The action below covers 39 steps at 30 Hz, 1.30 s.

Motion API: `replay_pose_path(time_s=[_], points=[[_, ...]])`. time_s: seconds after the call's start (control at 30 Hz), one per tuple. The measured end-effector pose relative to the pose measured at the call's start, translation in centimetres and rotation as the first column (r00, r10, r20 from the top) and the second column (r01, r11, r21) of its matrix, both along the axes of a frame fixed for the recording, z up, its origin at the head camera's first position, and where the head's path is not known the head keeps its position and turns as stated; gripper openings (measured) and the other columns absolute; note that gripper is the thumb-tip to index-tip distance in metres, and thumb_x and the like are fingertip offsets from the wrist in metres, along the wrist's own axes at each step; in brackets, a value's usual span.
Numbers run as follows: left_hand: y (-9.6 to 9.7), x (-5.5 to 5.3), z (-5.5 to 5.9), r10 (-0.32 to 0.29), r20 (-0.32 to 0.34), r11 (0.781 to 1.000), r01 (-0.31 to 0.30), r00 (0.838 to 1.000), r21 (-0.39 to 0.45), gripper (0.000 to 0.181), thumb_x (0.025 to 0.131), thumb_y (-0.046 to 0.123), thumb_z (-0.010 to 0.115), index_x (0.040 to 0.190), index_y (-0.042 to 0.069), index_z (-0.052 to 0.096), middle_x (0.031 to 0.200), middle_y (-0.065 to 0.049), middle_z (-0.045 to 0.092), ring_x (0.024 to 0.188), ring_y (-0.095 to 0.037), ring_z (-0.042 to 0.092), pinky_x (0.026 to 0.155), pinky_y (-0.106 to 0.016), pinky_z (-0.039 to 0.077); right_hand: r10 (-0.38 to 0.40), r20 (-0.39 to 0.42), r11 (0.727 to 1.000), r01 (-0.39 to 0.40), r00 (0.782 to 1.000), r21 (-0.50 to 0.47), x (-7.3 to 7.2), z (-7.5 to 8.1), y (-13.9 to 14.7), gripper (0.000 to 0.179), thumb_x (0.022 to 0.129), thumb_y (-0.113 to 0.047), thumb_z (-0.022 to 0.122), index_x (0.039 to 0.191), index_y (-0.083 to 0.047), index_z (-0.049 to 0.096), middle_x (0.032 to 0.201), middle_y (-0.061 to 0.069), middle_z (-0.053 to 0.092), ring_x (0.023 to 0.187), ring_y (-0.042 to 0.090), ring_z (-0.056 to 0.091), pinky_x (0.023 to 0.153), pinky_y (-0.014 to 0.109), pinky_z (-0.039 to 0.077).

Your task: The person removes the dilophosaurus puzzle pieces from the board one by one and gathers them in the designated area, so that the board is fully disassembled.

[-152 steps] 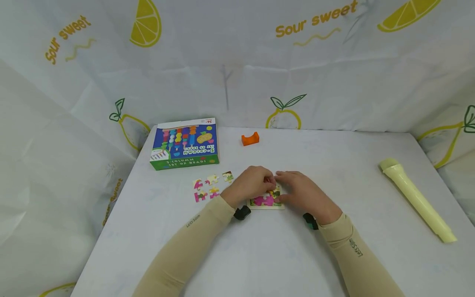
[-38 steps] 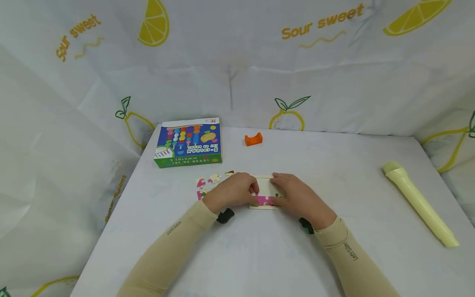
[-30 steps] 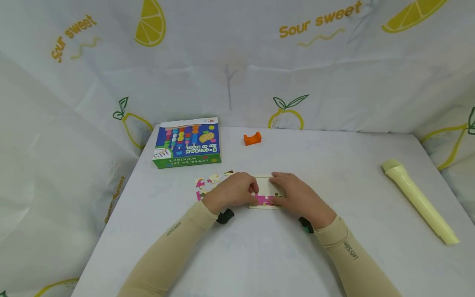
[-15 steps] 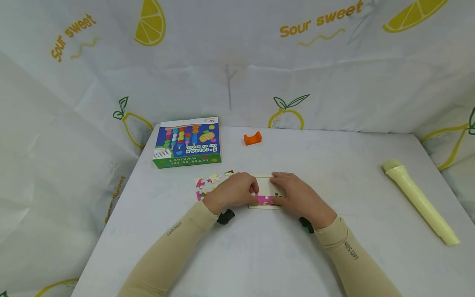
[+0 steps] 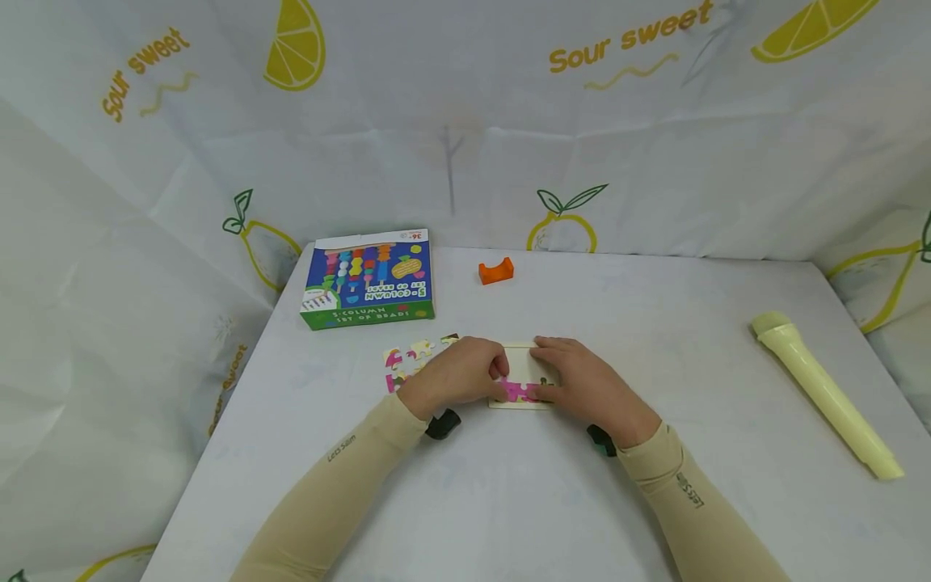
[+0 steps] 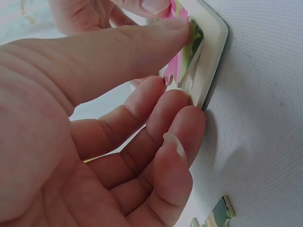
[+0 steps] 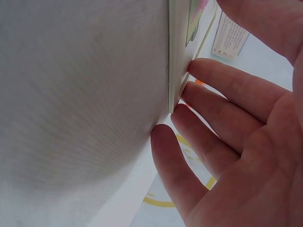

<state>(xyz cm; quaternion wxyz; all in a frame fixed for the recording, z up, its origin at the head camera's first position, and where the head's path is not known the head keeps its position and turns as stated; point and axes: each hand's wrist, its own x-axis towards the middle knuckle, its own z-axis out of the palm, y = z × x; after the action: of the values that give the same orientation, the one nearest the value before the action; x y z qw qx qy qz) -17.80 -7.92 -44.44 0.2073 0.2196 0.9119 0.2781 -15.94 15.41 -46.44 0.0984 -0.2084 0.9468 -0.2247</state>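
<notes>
A small puzzle tray (image 5: 520, 362) with a pale rim lies between my hands; pink pieces (image 5: 513, 391) line its near side. My left hand (image 5: 461, 372) is at the tray's left end. In the left wrist view its thumb presses on a pink and green puzzle piece (image 6: 174, 66), slightly tilted at the rim, with curled fingertips against piece and tray edge. My right hand (image 5: 592, 388) rests at the right end, its thumb on the pieces. The right wrist view shows its fairly straight fingers (image 7: 222, 85) touching the tray's edge.
Several loose puzzle pieces (image 5: 422, 349) lie left of the tray, partly hidden by my left hand. Behind them stands a bead-set box (image 5: 371, 279). An orange block (image 5: 496, 271) with a curved notch sits at the back, and a pale yellow microphone-shaped object (image 5: 825, 392) lies right.
Since the oldest frame my left hand has moved from the tray's middle to its left end, uncovering the tray's bare upper part. Over the last second both hands look still.
</notes>
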Motion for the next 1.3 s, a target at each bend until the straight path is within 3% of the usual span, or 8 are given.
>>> replay_pose_path(time_s=[0.27, 0.6, 0.87, 1.07, 1.3], points=[[0.0, -0.1, 0.4, 0.005, -0.001, 0.999, -0.005, 1.0, 0.04, 0.011, 0.097, 0.024, 0.083, 0.097, 0.017, 0.074, 0.087, 0.005, 0.07, 0.079, -0.013, 0.062, 0.071, -0.026, 0.051, -0.004, 0.004, 1.0, 0.004, 1.0, 0.008, -0.3, -0.1, 0.1, 0.067, 0.097, -0.032, 0.083, 0.151, 0.0, 0.06, 0.165, 0.018, 0.051, 0.155, 0.041, 0.045, 0.125, 0.058, 0.04], [-0.3, -0.4, 0.2, -0.008, -0.003, 0.999, 0.008, 1.0, 0.042, 0.006, 0.103, 0.023, 0.075, 0.103, 0.017, 0.077, 0.092, 0.006, 0.071, 0.085, -0.014, 0.062, 0.076, -0.027, 0.051, -0.009, 0.011, 1.0, 0.009, 1.0, 0.008, -0.3, 0.0, -0.1, 0.066, 0.097, -0.032, 0.083, 0.151, -0.001, 0.06, 0.166, 0.017, 0.051, 0.156, 0.041, 0.044, 0.125, 0.058, 0.04], [-0.9, -0.8, 0.0, -0.041, 0.014, 0.997, 0.04, 0.999, 0.065, 0.009, 0.105, 0.025, 0.073, 0.099, 0.02, 0.077, 0.094, 0.007, 0.072, 0.089, -0.014, 0.062, 0.081, -0.028, 0.052, -0.008, 0.018, 1.0, 0.008, 1.0, -0.003, -0.1, 0.1, -0.3, 0.068, 0.096, -0.032, 0.083, 0.151, 0.0, 0.059, 0.166, 0.018, 0.05, 0.155, 0.042, 0.044, 0.124, 0.059, 0.04], [-3.3, -0.8, 0.3, -0.002, 0.05, 0.997, -0.002, 0.999, 0.082, 0.008, 0.105, 0.027, 0.073, 0.099, 0.022, 0.076, 0.093, 0.007, 0.072, 0.091, -0.016, 0.062, 0.083, -0.031, 0.053, -0.001, 0.047, 1.0, 0.002, 0.999, -0.024, -0.1, 0.0, -0.7, 0.068, 0.096, -0.031, 0.084, 0.152, 0.0, 0.059, 0.166, 0.017, 0.05, 0.155, 0.041, 0.044, 0.124, 0.058, 0.041], [-8.4, 0.0, 1.4, 0.1, 0.084, 0.989, -0.108, 0.991, 0.102, 0.006, 0.106, 0.024, 0.072, 0.104, 0.019, 0.076, 0.093, -0.002, 0.073, 0.078, -0.017, 0.062, 0.072, -0.031, 0.053, -0.008, 0.024, 1.0, 0.007, 1.0, 0.026, 0.0, -0.2, -0.2, 0.068, 0.096, -0.033, 0.083, 0.153, -0.002, 0.059, 0.167, 0.015, 0.05, 0.156, 0.041, 0.044, 0.125, 0.058, 0.04]])
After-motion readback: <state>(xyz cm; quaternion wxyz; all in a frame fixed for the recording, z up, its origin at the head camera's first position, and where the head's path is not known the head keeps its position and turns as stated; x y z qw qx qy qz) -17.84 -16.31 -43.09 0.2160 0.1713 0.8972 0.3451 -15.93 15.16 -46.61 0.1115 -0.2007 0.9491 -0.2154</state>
